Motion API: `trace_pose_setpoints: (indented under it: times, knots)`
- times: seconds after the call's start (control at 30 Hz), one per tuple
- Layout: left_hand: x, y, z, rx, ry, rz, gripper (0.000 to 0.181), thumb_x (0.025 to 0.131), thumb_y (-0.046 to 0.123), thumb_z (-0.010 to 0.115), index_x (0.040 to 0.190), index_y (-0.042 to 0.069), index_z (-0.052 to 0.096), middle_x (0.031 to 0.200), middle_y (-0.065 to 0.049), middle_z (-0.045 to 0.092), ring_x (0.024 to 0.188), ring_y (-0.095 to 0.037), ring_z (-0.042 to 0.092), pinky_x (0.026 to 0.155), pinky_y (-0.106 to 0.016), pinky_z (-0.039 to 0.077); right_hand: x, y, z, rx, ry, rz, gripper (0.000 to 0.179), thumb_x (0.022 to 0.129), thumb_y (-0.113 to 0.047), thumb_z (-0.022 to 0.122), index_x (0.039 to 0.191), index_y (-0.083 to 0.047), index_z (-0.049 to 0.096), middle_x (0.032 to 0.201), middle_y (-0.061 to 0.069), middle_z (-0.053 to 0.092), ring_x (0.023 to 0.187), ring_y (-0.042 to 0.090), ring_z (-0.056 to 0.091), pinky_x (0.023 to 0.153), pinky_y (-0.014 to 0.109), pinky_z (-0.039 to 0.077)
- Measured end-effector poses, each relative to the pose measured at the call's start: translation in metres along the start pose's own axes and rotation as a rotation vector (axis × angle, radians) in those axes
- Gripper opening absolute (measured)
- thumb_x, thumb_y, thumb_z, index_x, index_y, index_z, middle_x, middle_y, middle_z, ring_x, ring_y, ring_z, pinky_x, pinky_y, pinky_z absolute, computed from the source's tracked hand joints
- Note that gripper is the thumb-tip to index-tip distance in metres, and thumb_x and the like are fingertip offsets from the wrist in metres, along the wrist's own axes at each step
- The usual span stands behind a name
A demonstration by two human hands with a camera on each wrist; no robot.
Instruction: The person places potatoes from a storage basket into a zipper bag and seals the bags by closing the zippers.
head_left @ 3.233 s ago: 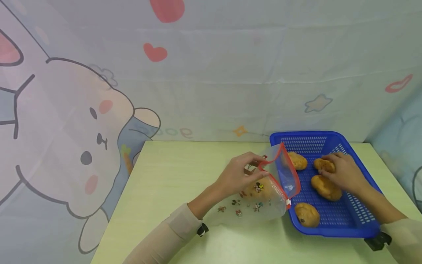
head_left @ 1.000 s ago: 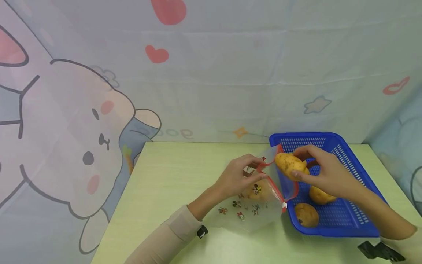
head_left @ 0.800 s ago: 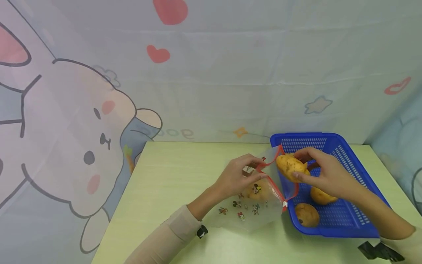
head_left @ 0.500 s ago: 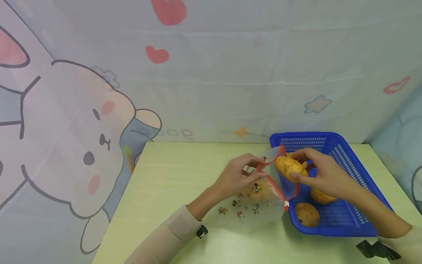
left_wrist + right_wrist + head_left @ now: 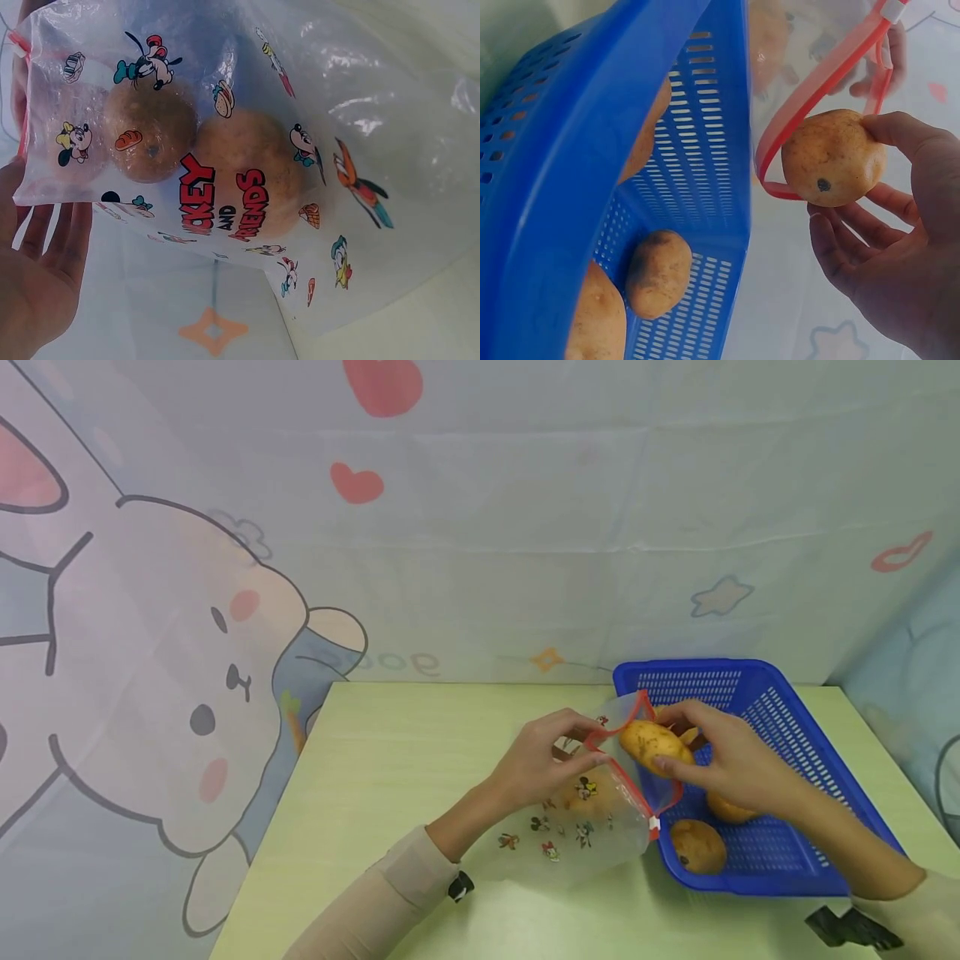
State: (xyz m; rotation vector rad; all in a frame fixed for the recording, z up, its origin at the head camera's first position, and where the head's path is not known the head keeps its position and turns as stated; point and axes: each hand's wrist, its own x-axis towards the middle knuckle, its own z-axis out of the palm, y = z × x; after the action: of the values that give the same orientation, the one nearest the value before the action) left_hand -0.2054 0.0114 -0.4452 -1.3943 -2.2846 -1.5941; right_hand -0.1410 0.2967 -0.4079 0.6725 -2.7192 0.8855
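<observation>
My left hand (image 5: 542, 758) pinches the red-edged rim of a clear zip bag (image 5: 558, 843) printed with cartoon figures, whose mouth gapes to the right. Through the plastic, in the left wrist view, potatoes (image 5: 259, 165) show inside. My right hand (image 5: 731, 758) grips a yellow potato (image 5: 649, 747) between thumb and fingers at the bag's mouth. In the right wrist view this potato (image 5: 832, 161) overlaps the red strip, with a dark spot on its skin. Below and right, a blue basket (image 5: 780, 881) holds more potatoes, including a browner one (image 5: 697, 846); another (image 5: 727, 808) is partly hidden by my right hand.
The basket stands on the right of a pale wooden table (image 5: 390, 735), its left rim close beside the bag. Behind the table hangs a cloth (image 5: 480, 568) with cartoon prints. A dark cable (image 5: 947, 793) runs at the far right edge.
From inside the basket, my right hand has lifted a potato and brought it left to the bag's mouth. Lately it edged slightly farther left. My left hand keeps its hold on the bag.
</observation>
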Motion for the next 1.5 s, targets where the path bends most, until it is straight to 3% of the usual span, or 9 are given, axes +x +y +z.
trace_pose_setpoints:
  times: [0.73,0.93,1.13,1.37,1.5]
  knots:
    - [0.001,0.003,-0.001,-0.003,0.015,-0.007,0.029,0.101,0.022,0.077,0.126,0.009,0.071,0.117,-0.005,0.072,0.106,-0.003,0.067,0.073,-0.021,0.063,0.001,-0.006,0.007,0.021,-0.03,-0.002,0.046,0.096,-0.023,0.083,0.134,-0.01,0.062,0.12,0.002,0.07,0.099,0.018,0.071,0.08,0.037,0.064]
    - [0.002,0.003,-0.001,0.012,0.026,0.002,0.029,0.101,0.021,0.077,0.126,0.009,0.071,0.118,-0.003,0.072,0.106,-0.004,0.068,0.072,-0.02,0.062,0.002,-0.003,-0.001,-0.037,0.011,-0.026,0.045,0.094,-0.023,0.084,0.132,-0.008,0.065,0.118,0.003,0.071,0.1,0.02,0.071,0.08,0.04,0.064]
    - [0.002,0.002,-0.003,0.01,0.043,0.005,0.027,0.1,0.019,0.078,0.124,0.007,0.072,0.117,-0.003,0.073,0.104,-0.006,0.069,0.071,-0.021,0.063,0.004,0.018,-0.016,-0.083,0.062,0.038,0.037,0.096,-0.021,0.082,0.126,-0.006,0.067,0.119,0.009,0.072,0.104,0.027,0.07,0.081,0.036,0.063]
    - [0.001,0.0,-0.001,0.01,0.038,-0.008,0.027,0.1,0.02,0.077,0.124,0.009,0.072,0.116,-0.004,0.073,0.104,-0.005,0.068,0.071,-0.022,0.063,-0.009,0.068,-0.016,-0.062,-0.013,0.207,0.054,0.098,-0.025,0.08,0.137,0.006,0.06,0.132,0.028,0.064,0.116,0.046,0.063,0.092,0.064,0.056]
    - [0.0,0.001,-0.001,0.009,0.034,-0.012,0.029,0.1,0.02,0.078,0.125,0.008,0.071,0.116,-0.004,0.073,0.104,-0.005,0.068,0.071,-0.022,0.063,-0.017,0.088,-0.01,-0.051,-0.078,0.294,0.069,0.098,-0.035,0.079,0.145,0.009,0.053,0.138,0.035,0.057,0.122,0.053,0.057,0.095,0.068,0.054]
